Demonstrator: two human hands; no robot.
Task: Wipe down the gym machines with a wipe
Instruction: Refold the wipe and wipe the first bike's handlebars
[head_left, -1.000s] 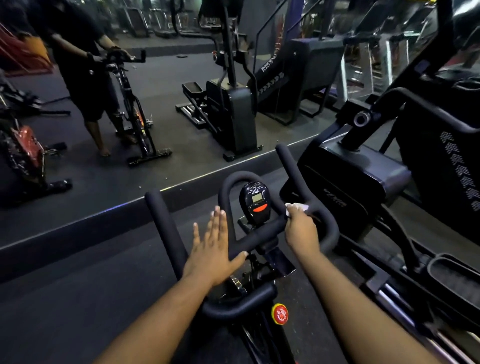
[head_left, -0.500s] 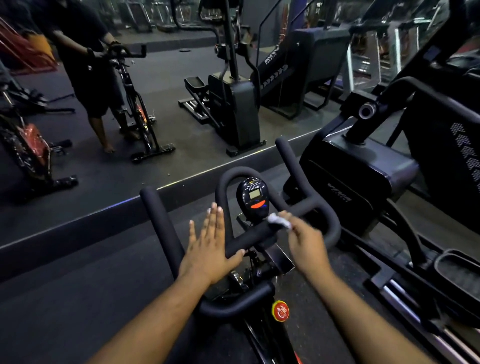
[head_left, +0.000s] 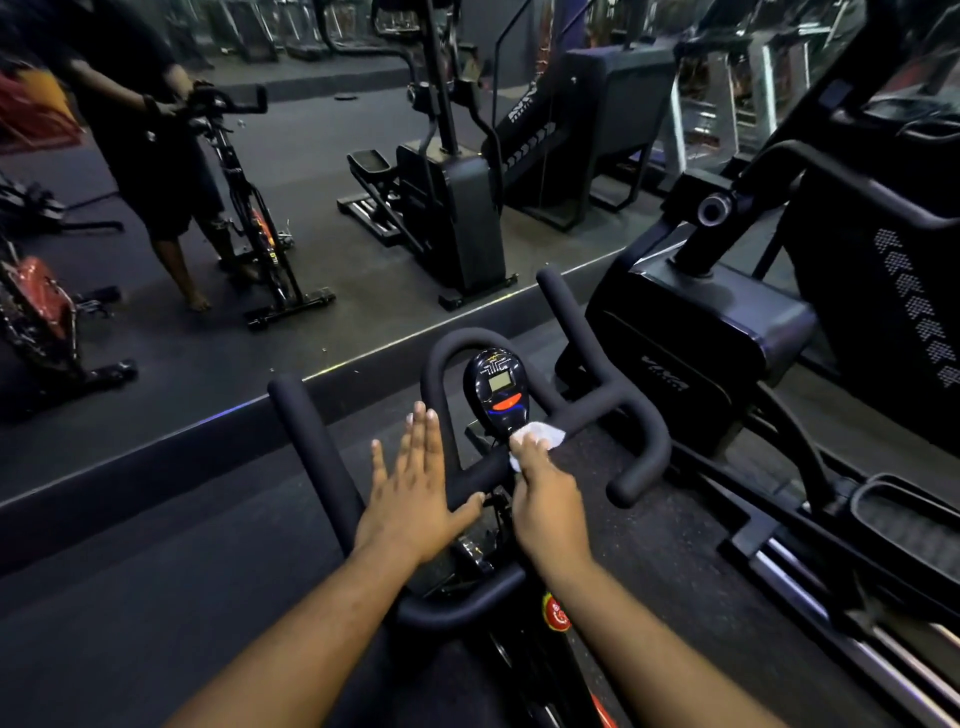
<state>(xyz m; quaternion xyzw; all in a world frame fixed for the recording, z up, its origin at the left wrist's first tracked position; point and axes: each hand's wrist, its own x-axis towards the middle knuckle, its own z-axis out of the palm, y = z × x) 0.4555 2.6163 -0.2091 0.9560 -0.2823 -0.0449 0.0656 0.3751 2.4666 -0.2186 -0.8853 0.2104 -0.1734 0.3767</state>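
Note:
A black spin bike stands right in front of me, its foam-padded handlebar (head_left: 587, 410) looping around a small console (head_left: 500, 389) with a screen and an orange button. My right hand (head_left: 545, 499) holds a crumpled white wipe (head_left: 543, 434) against the crossbar just below the console, fingers bent over it. My left hand (head_left: 415, 493) is flat with straight fingers, left of the centre loop, and its thumb touches the crossbar. The wipe's lower part is hidden under my fingers.
A black elliptical machine (head_left: 701, 338) stands close on the right, its rails (head_left: 831, 571) running toward me. A wall mirror (head_left: 322, 218) ahead reflects a person at a bike (head_left: 150, 156) and other machines. A red knob (head_left: 556, 613) sits on the bike frame below.
My right hand has slid the wipe leftward along the crossbar, from the right bend to under the console. The left hand has stayed in place.

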